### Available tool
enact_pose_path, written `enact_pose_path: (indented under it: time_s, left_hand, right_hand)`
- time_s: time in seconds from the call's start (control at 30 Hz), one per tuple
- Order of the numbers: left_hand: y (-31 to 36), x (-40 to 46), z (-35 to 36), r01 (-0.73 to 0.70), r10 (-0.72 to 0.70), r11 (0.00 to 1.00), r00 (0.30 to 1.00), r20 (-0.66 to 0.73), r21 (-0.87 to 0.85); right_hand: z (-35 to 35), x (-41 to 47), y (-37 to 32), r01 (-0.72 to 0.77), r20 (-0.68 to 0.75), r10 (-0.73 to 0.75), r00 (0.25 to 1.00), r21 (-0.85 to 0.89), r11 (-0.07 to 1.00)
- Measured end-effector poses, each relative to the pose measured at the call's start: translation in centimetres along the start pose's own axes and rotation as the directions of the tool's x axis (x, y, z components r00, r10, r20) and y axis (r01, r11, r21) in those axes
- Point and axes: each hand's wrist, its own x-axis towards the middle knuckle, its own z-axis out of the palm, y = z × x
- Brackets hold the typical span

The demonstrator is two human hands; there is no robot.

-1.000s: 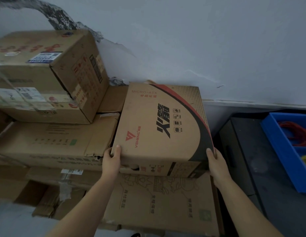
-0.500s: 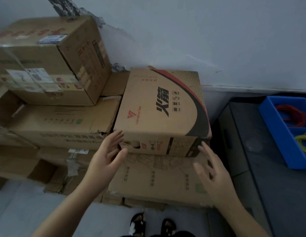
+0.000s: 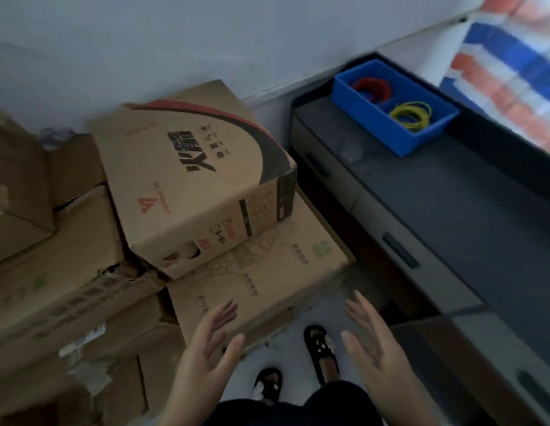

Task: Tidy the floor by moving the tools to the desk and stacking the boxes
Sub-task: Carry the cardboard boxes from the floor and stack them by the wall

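A printed cardboard box [image 3: 187, 176] with a red and black arc lies on top of a larger flat box [image 3: 267, 281], against the wall. More worn boxes [image 3: 61, 272] are stacked to its left. My left hand [image 3: 206, 348] hovers with straight fingers over the near edge of the lower box, holding nothing. My right hand [image 3: 375, 352] is held out flat above the floor, apart from the boxes, also holding nothing. The dark desk [image 3: 452, 210] stands to the right.
A blue bin [image 3: 415, 139] with red and yellow wire coils sits on the desk near the wall. The desk's drawers face the boxes across a narrow gap. My feet in dark sandals [image 3: 320, 348] stand on the pale floor. A striped sheet [image 3: 513, 66] hangs at the upper right.
Both hands let go of the printed box and drew back toward me. The view tilted down and swung right, showing my feet and more of the desk.
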Motion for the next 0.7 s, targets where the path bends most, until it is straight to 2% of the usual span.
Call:
enact_pose_path:
  time_s: [0.17,0.3,0.4,0.5,0.7]
  left_hand:
    - [-1.8,-1.6,-1.2,-0.080,0.056,0.994,0.958,0.280,0.075]
    - [-1.9,-3.3,-0.3,-0.133,0.060,0.985,0.857,0.512,0.107]
    - [-1.6,-4.9,1.7,-0.189,0.068,0.975,0.752,0.656,0.115]
    - [-2.1,-7.9,4.4,-0.272,0.086,0.955,0.632,0.770,0.116]
    - [-4.3,-18.0,10.4,-0.428,0.099,0.901,0.373,0.923,0.076]
  right_hand:
    - [3.2,-8.3,3.5,0.009,-0.285,-0.001,0.959,0.028,1.000]
    - [4.4,-15.5,5.0,0.012,-0.515,0.027,0.857,0.072,0.997]
    - [5.0,-20.6,6.4,0.024,-0.679,0.071,0.731,0.130,0.991]
    - [5.8,-26.2,8.2,0.035,-0.805,0.152,0.573,0.210,0.977]
    - [8.5,-39.6,12.8,0.041,-0.933,0.257,0.253,0.276,0.960]
